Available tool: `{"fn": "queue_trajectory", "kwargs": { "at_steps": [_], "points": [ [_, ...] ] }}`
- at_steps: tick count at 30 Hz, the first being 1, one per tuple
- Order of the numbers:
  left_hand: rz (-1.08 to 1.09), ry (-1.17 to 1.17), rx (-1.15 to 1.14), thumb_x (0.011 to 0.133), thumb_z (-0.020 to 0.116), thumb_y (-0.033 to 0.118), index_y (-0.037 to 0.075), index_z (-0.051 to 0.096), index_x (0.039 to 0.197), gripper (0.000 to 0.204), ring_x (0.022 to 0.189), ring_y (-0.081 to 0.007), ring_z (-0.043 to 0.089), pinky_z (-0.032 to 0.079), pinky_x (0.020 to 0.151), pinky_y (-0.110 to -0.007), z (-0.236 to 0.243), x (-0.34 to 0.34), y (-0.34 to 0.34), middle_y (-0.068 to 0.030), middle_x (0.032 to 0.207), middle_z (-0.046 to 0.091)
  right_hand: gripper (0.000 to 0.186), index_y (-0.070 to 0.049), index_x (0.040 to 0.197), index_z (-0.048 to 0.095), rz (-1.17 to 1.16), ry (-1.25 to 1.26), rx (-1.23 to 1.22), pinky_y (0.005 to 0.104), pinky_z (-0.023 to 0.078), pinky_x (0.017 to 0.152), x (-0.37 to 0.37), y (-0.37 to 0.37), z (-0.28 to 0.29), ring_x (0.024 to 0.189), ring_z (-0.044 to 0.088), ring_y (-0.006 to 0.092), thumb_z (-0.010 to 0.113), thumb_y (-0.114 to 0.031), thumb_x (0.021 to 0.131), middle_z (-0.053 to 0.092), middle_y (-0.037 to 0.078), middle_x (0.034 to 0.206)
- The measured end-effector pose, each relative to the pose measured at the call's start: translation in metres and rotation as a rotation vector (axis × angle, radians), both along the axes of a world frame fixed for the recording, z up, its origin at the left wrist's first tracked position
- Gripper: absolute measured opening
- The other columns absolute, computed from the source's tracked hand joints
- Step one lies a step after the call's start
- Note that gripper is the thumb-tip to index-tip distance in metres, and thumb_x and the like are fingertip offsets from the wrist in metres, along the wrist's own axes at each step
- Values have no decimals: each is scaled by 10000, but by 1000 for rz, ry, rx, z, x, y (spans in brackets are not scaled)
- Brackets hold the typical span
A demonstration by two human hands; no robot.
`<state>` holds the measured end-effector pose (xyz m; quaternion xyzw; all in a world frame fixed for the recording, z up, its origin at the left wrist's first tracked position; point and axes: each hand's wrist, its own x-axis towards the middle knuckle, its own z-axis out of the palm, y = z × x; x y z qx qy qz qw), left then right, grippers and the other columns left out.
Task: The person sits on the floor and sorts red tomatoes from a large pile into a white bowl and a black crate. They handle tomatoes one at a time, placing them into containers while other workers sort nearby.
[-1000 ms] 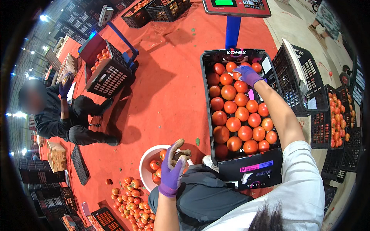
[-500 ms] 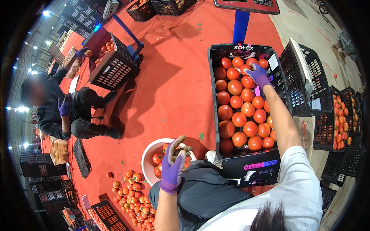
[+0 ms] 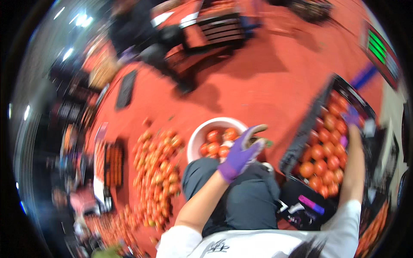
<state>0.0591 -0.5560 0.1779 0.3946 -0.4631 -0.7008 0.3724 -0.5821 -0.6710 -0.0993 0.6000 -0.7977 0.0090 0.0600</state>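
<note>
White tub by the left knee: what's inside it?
Several red tomatoes show inside the white tub. Whatever lies beneath them is covered, and the left hand hides part of its right side.

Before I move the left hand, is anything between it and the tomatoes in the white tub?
Nothing visible. The left hand overlaps the right side of the white tub, next to the tomatoes. The left knee overlaps only its near edge. Hand height is unclear.
</note>
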Motion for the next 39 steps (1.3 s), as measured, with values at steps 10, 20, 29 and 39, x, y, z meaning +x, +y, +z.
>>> {"fn": "queue_trajectory", "kwargs": {
  "at_steps": [10, 20, 29, 39],
  "points": [
    [1128, -260, 144, 940, 585, 173, 11, 560, 1241, 342, 965, -147, 608, 508, 826, -279, -172, 283, 200, -78, 1100, 616, 584, -16, 1417, 409, 188, -102, -277, 349, 324, 1106, 16, 25, 46, 1325, 432, 273, 610, -254, 922, 446, 175, 1437],
    [1468, -1034, 408, 813, 713, 210, -7, 605, 1150, 415, 1023, -279, 629, 491, 885, -367, -354, 458, 388, -165, 1110, 645, 517, -33, 1453, 354, 540, -383, -162, 333, 314, 1103, 336, 70, 154, 1311, 439, 228, 497, -214, 990, 442, 137, 1445],
    [884, -1336, 92, 712, 779, 198, 67, 560, 1219, 568, 1147, -329, 528, 431, 988, -434, -360, 544, 294, -146, 1234, 562, 451, 6, 1417, 395, 571, -847, -22, 354, 316, 1117, 591, 209, 244, 1334, 422, 237, 462, -85, 980, 412, 127, 1463],
    [833, -1205, 244, 748, 753, 421, 47, 420, 1340, 776, 1027, -369, 592, 504, 829, -430, -339, 528, 280, -208, 1126, 579, 568, -6, 1380, 423, 412, -1541, 246, 428, 336, 1103, 876, 352, 247, 1300, 449, 276, 597, -323, 943, 423, 160, 1430]
  ]
}}
